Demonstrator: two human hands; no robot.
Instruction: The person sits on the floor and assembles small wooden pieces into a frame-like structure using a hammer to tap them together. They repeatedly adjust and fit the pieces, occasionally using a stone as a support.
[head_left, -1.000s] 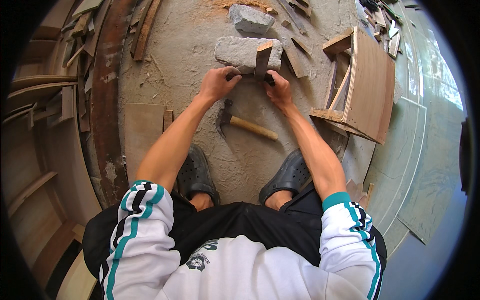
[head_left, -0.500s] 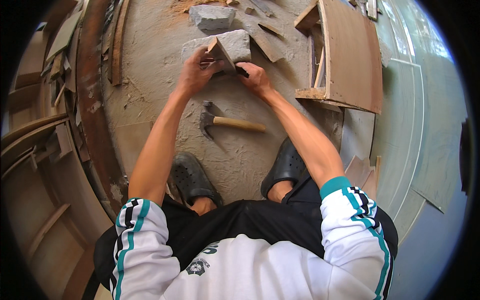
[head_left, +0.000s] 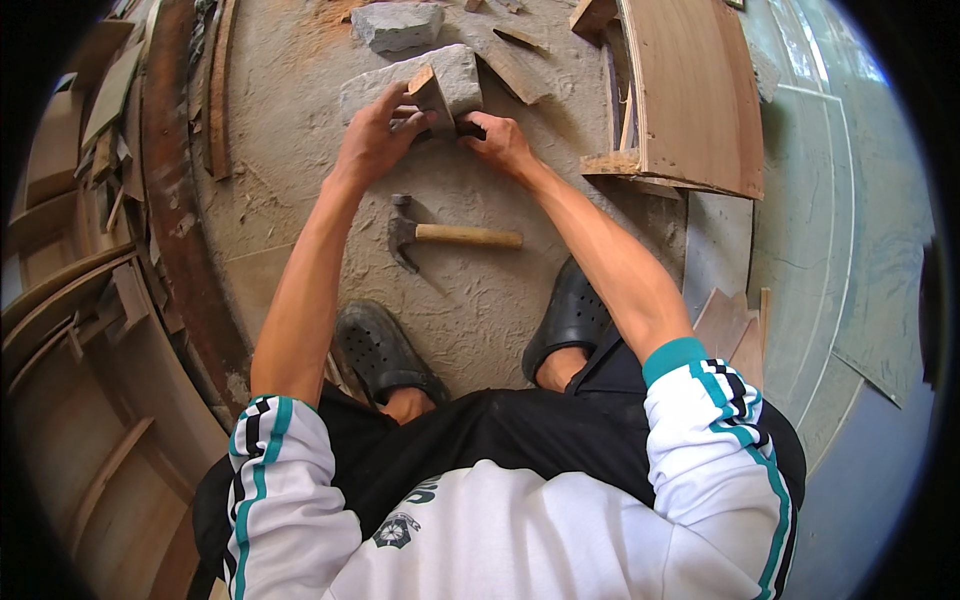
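Note:
Above a pale rough stone block [head_left: 376,90], a short piece of wood [head_left: 431,103] is held on a slant, its light cut end facing up. My left hand [head_left: 378,140] grips it from the left, fingers behind and thumb in front. At its lower right end, my right hand [head_left: 500,143] is closed in a pinch; the fingertips are partly hidden, and a dark gap shows between thumb and fingers. A claw hammer [head_left: 468,236] with a wooden handle lies on the floor between my hands and feet, its head to the left, touched by neither hand.
A second grey stone [head_left: 397,26] lies farther off, with wood scraps [head_left: 512,72] to its right. An open wooden box [head_left: 690,95] stands at the right, beside glass sheets [head_left: 815,200]. A rusty beam [head_left: 178,200] and stacked boards [head_left: 110,110] line the left.
The view has shifted slightly, so the floor things sit a little farther left. Both hands keep their hold on the wood, with only a small change in its tilt.

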